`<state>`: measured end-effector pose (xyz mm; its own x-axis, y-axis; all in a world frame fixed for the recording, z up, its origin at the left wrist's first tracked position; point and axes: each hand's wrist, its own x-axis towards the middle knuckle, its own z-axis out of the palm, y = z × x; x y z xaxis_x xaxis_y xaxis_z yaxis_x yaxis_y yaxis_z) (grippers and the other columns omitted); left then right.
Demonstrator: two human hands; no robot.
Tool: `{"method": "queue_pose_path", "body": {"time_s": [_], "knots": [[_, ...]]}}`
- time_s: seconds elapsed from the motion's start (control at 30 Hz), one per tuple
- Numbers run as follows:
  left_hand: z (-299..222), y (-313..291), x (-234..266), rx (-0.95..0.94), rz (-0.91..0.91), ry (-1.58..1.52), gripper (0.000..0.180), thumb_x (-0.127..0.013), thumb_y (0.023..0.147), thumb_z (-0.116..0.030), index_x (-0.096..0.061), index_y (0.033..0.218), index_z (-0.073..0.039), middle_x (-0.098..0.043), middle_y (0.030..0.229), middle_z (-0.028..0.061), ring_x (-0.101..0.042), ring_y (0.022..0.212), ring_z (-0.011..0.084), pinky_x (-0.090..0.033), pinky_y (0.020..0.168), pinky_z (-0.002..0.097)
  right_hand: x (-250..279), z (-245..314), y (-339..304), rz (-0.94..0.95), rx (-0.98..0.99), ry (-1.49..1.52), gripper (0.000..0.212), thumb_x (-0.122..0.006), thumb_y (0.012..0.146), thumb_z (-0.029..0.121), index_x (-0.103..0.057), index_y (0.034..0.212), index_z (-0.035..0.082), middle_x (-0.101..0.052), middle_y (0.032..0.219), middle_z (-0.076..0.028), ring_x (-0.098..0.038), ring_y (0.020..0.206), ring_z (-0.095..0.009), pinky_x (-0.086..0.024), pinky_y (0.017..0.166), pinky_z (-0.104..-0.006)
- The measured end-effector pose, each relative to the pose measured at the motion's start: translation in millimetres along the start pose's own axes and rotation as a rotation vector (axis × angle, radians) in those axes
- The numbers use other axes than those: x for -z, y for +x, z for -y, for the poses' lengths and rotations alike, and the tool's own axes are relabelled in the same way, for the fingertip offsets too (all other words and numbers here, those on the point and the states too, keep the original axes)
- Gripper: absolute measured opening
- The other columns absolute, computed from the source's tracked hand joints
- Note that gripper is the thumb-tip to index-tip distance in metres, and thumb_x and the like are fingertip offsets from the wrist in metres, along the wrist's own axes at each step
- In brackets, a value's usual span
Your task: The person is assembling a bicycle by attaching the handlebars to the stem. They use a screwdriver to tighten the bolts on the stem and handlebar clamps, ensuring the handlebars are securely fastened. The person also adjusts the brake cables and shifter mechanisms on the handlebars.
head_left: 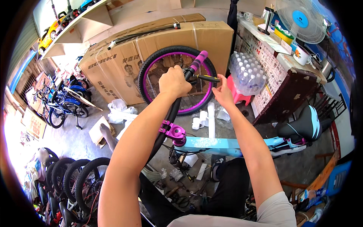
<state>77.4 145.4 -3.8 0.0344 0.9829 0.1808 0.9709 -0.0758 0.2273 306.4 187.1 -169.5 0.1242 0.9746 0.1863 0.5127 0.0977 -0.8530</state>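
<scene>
My left hand [174, 84] is closed around the black handlebar [173, 113] of a bicycle, just below its purple-and-black grip [198, 62]. In my right hand [225, 92] is a screwdriver-like tool [207, 78] with a black-and-yellow handle; its tip reaches the bar beside my left hand and is hidden there. A purple stem [174, 131] joins the handlebar to the light blue frame [211, 144], which stretches right to a black saddle [306, 125] with pale trim. Behind my hands, a purple-rimmed wheel [145, 81] leans on a large cardboard box [113, 72].
Small bicycles [62, 100] stand at the left, and several black tyres [85, 181] at lower left. Tools and parts [189, 193] litter the floor by my legs. Bottles in plastic wrap [247, 73] rest on a red stool [238, 94] beside a counter [283, 90] with a fan [301, 19].
</scene>
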Motion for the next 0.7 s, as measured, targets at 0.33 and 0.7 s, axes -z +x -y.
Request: {"method": "queue_pose_path", "body": {"time_s": [0.33, 0.7], "knots": [[6.0, -1.5, -4.8, 0.006, -0.034, -0.067, 0.049, -0.071, 0.077, -0.023, -0.060, 0.118, 0.001, -0.069, 0.118, 0.0228, -0.071, 0.105, 0.0414, -0.057, 0.091, 0.0493, 0.9, 3.8, -1.4, 0.012, -0.015, -0.003, 0.074, -0.070, 0.092, 0.022, -0.032, 0.156, 0.027, -0.069, 0.081, -0.010, -0.072, 0.081, -0.035, -0.054, 0.079, -0.0486], [0.3, -8.8, -9.6, 0.117, -0.074, -0.139, 0.065, -0.074, 0.078, -0.027, -0.055, 0.136, -0.004, -0.066, 0.127, 0.0209, -0.069, 0.114, 0.0393, -0.056, 0.095, 0.0479, -17.3, 19.1, -22.4, -0.368, 0.061, -0.486, 0.057, -0.074, 0.085, 0.019, -0.054, 0.139, 0.024, -0.044, 0.145, -0.017, -0.043, 0.138, -0.043, -0.043, 0.107, -0.0534]]}}
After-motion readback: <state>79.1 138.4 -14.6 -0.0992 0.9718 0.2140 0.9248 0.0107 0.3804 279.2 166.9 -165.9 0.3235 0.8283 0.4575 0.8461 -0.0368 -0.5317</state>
